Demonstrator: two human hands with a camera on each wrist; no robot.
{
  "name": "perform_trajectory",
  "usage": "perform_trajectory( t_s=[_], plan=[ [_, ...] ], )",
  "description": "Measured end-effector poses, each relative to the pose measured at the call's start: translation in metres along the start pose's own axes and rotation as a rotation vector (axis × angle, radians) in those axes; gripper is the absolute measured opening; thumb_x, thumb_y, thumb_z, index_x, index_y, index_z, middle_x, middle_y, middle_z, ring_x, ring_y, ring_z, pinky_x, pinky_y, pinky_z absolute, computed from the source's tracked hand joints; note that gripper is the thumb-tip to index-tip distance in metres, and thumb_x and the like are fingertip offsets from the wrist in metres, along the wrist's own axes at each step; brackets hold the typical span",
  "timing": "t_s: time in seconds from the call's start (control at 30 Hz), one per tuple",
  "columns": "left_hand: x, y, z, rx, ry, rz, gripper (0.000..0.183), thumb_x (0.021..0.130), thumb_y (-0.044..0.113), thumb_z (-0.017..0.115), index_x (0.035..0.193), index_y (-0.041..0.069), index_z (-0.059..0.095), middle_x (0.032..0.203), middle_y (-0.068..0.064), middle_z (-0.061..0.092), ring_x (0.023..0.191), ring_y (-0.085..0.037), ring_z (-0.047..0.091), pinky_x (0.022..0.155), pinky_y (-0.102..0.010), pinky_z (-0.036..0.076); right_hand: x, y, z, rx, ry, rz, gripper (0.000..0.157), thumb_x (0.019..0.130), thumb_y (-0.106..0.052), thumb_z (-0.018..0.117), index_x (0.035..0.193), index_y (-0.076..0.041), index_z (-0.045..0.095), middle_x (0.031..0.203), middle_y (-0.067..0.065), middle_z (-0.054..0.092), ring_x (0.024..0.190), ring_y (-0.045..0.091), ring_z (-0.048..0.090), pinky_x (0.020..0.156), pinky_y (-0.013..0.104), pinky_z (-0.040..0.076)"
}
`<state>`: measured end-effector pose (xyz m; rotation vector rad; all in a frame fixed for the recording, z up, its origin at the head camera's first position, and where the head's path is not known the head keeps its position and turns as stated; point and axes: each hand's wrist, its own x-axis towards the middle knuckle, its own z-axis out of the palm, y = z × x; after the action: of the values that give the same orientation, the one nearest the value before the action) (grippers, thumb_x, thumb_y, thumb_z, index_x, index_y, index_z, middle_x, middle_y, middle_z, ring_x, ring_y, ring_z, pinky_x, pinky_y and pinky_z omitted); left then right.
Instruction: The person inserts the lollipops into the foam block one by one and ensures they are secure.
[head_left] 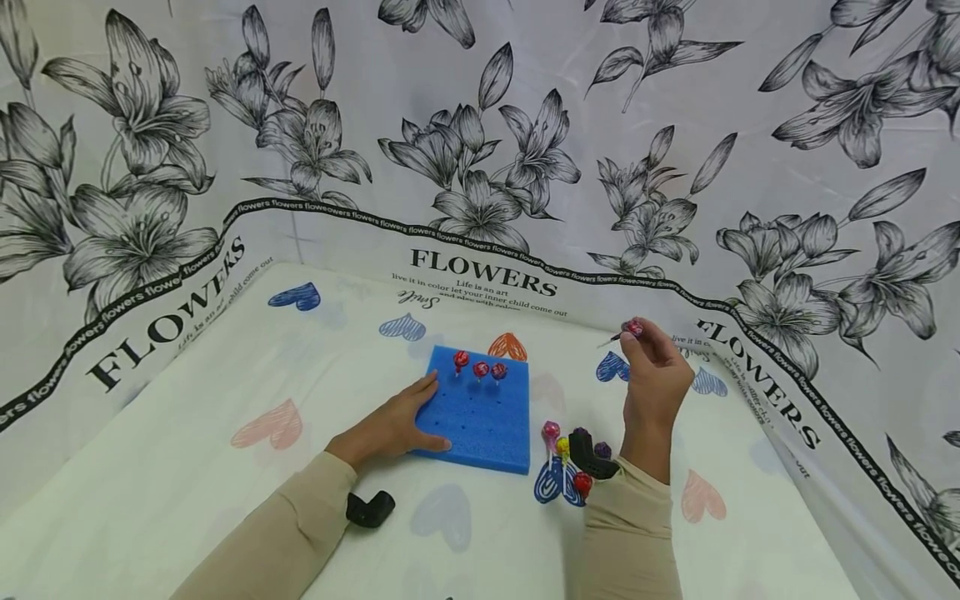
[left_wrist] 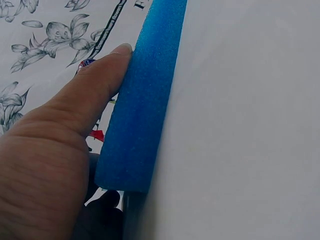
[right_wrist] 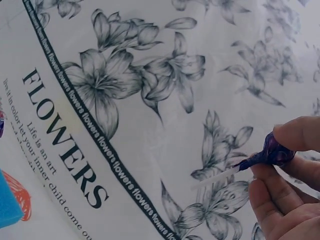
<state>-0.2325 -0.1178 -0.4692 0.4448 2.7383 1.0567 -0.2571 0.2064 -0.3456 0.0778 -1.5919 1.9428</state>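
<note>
A blue foam block (head_left: 480,425) with small holes lies flat on the cloth. Three red-wrapped lollipops (head_left: 481,369) stand upright along its far side, sticks down in the foam. My left hand (head_left: 390,425) rests at the block's left side, fingers along the edge and thumb lying over the near corner; the left wrist view shows the thumb (left_wrist: 100,75) against the foam. Raised to the right of the block, my right hand (head_left: 658,375) pinches a purple-wrapped lollipop (right_wrist: 277,150) by its head between thumb and fingers. Its white stick (right_wrist: 217,177) points left, away from the palm.
Right of the block lie several loose lollipops, among them a pink one (head_left: 551,430), a yellow one (head_left: 563,446) and a red one (head_left: 582,482), partly hidden by the right wrist's black camera (head_left: 588,454). A flower-printed curtain (head_left: 480,275) rises behind the heart-patterned cloth (head_left: 337,500).
</note>
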Motion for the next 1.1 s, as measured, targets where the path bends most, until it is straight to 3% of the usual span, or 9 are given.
perform_trajectory(
  t_s=[0.2,0.47,0.83,1.1],
  plan=[
    [-0.001,0.001,-0.002,0.004,0.003,0.008,0.110,0.072,0.058,0.078,0.153,0.007,0.024,0.161,-0.004,0.010,0.144,-0.032,0.012,0.111,-0.051,0.022,-0.005,-0.016,0.002,0.049,-0.019,-0.113,0.034,0.086,0.000,0.072,0.119,0.001,0.066,0.115,0.020,0.061,0.108,0.030,0.059,0.093,0.030,0.048],
    [-0.002,0.002,-0.003,0.007,0.005,0.018,0.109,0.073,0.056,0.078,0.153,0.005,0.024,0.161,-0.004,0.010,0.144,-0.031,0.012,0.111,-0.051,0.022,-0.013,-0.028,0.008,0.134,-0.060,-0.158,0.035,0.086,0.001,0.071,0.120,0.003,0.064,0.110,0.021,0.064,0.104,0.030,0.060,0.093,0.033,0.048],
    [-0.002,0.002,-0.001,0.005,0.003,-0.001,0.110,0.072,0.058,0.078,0.154,0.008,0.024,0.161,-0.003,0.010,0.144,-0.031,0.012,0.111,-0.051,0.022,-0.031,-0.048,0.027,0.249,-0.207,-0.268,0.034,0.088,0.009,0.065,0.121,0.010,0.060,0.107,0.028,0.062,0.092,0.033,0.064,0.090,0.037,0.051],
    [-0.002,0.001,-0.002,0.005,0.003,0.008,0.110,0.072,0.058,0.078,0.154,0.007,0.023,0.161,-0.004,0.010,0.144,-0.031,0.012,0.111,-0.051,0.022,-0.043,-0.058,0.036,0.226,-0.256,-0.312,0.035,0.088,0.010,0.063,0.122,0.013,0.057,0.107,0.027,0.062,0.094,0.033,0.063,0.089,0.035,0.051]
  ],
)
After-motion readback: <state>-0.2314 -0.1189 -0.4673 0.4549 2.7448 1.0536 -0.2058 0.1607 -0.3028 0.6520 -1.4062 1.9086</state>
